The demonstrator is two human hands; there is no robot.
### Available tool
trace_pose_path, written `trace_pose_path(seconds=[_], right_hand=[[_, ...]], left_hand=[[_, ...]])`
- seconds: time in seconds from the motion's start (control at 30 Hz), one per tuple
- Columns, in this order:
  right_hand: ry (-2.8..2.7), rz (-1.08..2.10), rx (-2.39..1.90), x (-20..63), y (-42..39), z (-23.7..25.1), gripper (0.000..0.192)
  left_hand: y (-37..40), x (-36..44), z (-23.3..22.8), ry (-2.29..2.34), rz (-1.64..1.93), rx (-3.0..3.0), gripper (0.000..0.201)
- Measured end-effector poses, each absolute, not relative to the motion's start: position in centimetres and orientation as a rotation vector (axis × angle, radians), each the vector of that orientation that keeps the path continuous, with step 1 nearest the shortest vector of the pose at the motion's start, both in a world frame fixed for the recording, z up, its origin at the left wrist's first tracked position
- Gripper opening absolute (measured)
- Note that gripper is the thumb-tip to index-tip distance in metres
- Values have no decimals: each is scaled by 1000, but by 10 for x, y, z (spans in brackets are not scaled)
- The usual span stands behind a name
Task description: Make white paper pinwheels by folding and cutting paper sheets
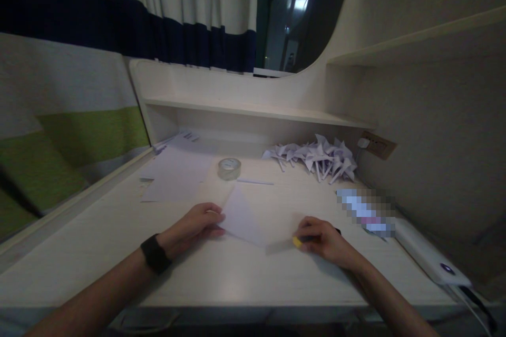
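A white sheet of paper point(242, 217), folded into a triangle, lies tilted up off the pale desk point(118, 253) between my hands. My left hand point(195, 225), with a dark band on its wrist, pinches the paper's left corner. My right hand point(324, 239) rests on the desk just right of the paper, fingers closed around a small tool with a yellow end and a dark part point(297, 241); what kind of tool I cannot tell.
A roll of clear tape point(229, 168) and a thin strip point(255, 181) lie behind the paper. Loose sheets point(174, 174) sit back left, a heap of folded paper pinwheels point(316, 158) back right. A white power bank point(429, 255) with cable lies at right, below a wall socket point(377, 145).
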State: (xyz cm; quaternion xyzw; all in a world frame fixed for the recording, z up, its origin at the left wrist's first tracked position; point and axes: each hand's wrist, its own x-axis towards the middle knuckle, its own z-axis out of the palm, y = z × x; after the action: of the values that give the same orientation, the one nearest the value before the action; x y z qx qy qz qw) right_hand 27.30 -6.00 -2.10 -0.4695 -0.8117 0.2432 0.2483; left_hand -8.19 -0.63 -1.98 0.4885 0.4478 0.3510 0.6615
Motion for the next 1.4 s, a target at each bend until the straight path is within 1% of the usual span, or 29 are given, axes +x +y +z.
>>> trace_pose_path(seconds=[0.13, 0.33, 0.43, 0.57, 0.63, 0.73, 0.83, 0.93, 1.03, 1.2, 1.33, 1.4], right_hand=[[-2206, 671, -1290, 274, -60, -23, 19], [-2194, 672, -1301, 275, -59, -25, 21], [-2185, 675, -1289, 274, -60, -24, 21], [-2197, 669, -1274, 274, -60, -22, 18], [-2202, 660, -1279, 273, -61, -22, 18], [-2201, 651, -1287, 273, -61, -22, 18], [-2196, 659, -1288, 273, -61, -23, 18], [-2190, 660, -1288, 274, -61, -24, 17], [-2184, 662, -1280, 274, -60, -24, 18], [-2186, 658, -1291, 274, -60, -25, 20], [-2199, 639, -1285, 272, -62, -24, 21], [-2197, 621, -1308, 272, -62, -24, 20]], left_hand=[[-1, -82, -16, 996, 733, 1211, 34], [11, -86, 5, 1002, 636, 1645, 34], [16, -82, 20, 999, 732, 1764, 31], [16, -76, 36, 969, 952, 1821, 22], [14, -77, 38, 903, 979, 1801, 19], [14, -83, 33, 800, 845, 1813, 16], [23, -89, 19, 757, 639, 1973, 15], [40, -94, 3, 753, 516, 2133, 13], [53, -96, -5, 784, 579, 2088, 19], [55, -85, 0, 907, 563, 1919, 31], [55, -67, 3, 965, 542, 2095, 32], [57, -61, 5, 947, 535, 2230, 38]])
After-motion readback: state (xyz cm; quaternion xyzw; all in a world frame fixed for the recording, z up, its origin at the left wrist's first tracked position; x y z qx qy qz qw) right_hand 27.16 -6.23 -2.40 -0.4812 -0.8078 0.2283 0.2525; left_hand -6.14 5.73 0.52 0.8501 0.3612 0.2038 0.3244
